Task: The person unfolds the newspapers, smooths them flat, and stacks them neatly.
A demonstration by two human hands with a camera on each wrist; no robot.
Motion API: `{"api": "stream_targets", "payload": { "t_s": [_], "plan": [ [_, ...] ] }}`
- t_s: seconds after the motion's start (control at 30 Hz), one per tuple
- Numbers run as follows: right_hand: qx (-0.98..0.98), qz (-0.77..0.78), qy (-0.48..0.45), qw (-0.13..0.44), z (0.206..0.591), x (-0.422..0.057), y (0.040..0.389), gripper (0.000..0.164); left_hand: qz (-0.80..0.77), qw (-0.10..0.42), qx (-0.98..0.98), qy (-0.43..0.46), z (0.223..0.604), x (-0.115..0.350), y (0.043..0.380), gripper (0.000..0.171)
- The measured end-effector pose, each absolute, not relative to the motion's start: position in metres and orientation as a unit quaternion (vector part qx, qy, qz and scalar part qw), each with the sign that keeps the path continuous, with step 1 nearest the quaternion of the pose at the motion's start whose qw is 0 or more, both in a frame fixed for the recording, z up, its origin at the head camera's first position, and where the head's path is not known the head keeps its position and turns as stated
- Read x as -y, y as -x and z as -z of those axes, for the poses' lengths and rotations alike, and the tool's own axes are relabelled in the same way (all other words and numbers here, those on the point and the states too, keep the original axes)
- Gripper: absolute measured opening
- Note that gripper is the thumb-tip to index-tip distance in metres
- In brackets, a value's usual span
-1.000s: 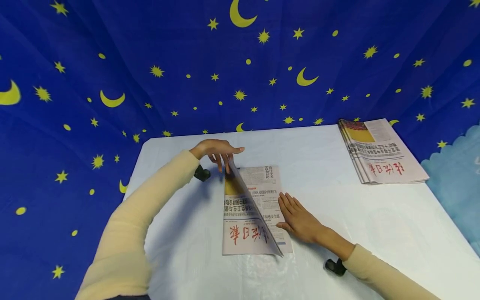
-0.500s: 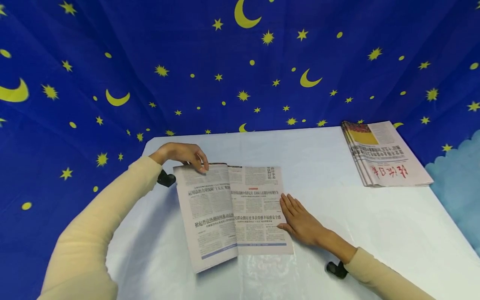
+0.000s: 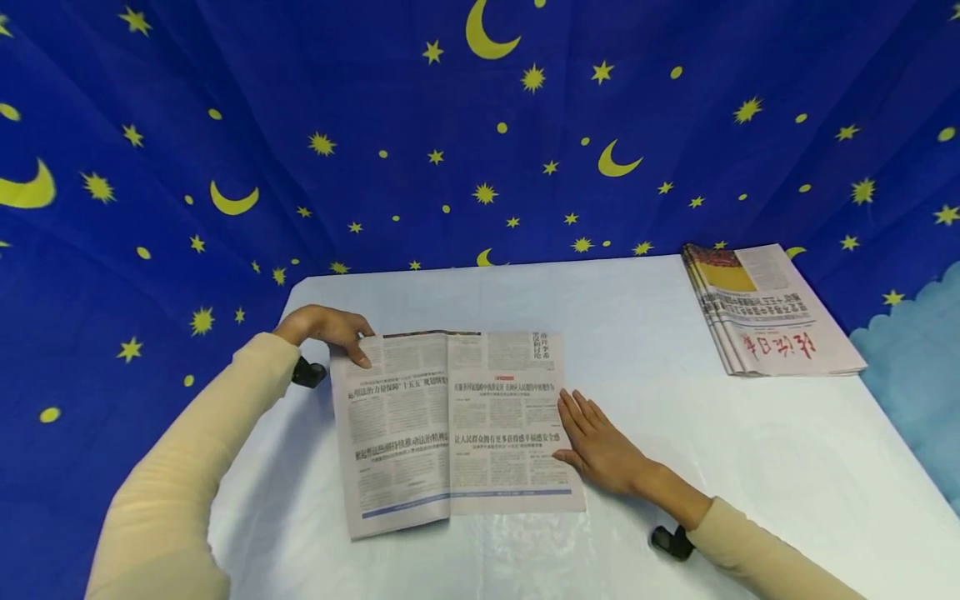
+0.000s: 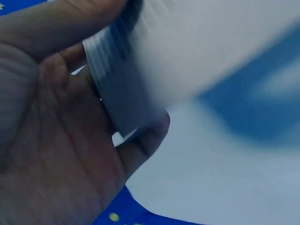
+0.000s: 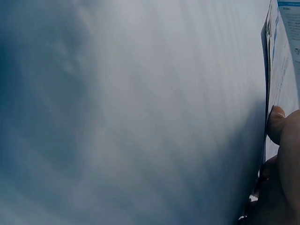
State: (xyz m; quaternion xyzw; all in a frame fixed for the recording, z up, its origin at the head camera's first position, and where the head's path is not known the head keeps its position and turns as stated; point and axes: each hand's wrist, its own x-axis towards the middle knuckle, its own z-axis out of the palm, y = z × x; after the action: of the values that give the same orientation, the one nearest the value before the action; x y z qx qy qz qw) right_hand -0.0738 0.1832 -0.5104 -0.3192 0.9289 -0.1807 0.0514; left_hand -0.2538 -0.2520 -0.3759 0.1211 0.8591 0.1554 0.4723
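Observation:
An opened newspaper (image 3: 502, 425) lies on the white table with two inner pages of print showing. My left hand (image 3: 334, 328) grips its far left corner, thumb on top and fingers beneath. In the left wrist view, the left hand (image 4: 70, 126) has the page edge (image 4: 122, 89) between thumb and fingers, and the sheet is blurred. The left page's near edge stands a little off the table. My right hand (image 3: 600, 442) lies with straight fingers along the newspaper's right edge. The right wrist view shows the right hand's thumb (image 5: 277, 123) against the paper's edge.
A stack of folded newspapers (image 3: 772, 317) lies at the table's back right. The white table (image 3: 630, 317) ends at a blue curtain (image 3: 420, 100) with yellow moons and stars. Black wrist cameras (image 3: 671, 542) hang under both wrists.
My left hand has swung the newspaper's upper half over to the left and lowered it, opening the paper to its inner pages. The right hand has stayed at the right edge.

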Motion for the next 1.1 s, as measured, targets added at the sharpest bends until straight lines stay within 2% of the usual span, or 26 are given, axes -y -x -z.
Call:
{"api": "stream_targets", "payload": {
  "t_s": [0.1, 0.37, 0.57, 0.77, 1.1],
  "plan": [
    [-0.930, 0.176, 0.319, 0.047, 0.510, -0.185, 0.073, 0.075, -0.133, 0.465, -0.869, -0.105, 0.389, 0.262, 0.252, 0.048],
    [-0.934, 0.139, 0.326, 0.039, 0.500, -0.191, 0.078, 0.077, -0.139, 0.382, -0.908, -0.105, 0.416, 0.281, 0.232, 0.030],
    [-0.938, 0.145, 0.313, 0.027, 0.504, -0.201, 0.064, 0.077, -0.212, 0.288, -0.922, -0.147, 0.441, 0.280, 0.212, 0.020],
    [-0.939, 0.162, 0.302, 0.005, 0.510, -0.212, 0.046, 0.075, -0.296, 0.206, -0.914, -0.186, 0.460, 0.280, 0.195, 0.019],
    [-0.937, 0.149, 0.312, -0.059, 0.510, -0.233, 0.038, 0.072, -0.309, 0.126, -0.926, -0.176, 0.473, 0.273, 0.180, 0.015]
  ]
}}
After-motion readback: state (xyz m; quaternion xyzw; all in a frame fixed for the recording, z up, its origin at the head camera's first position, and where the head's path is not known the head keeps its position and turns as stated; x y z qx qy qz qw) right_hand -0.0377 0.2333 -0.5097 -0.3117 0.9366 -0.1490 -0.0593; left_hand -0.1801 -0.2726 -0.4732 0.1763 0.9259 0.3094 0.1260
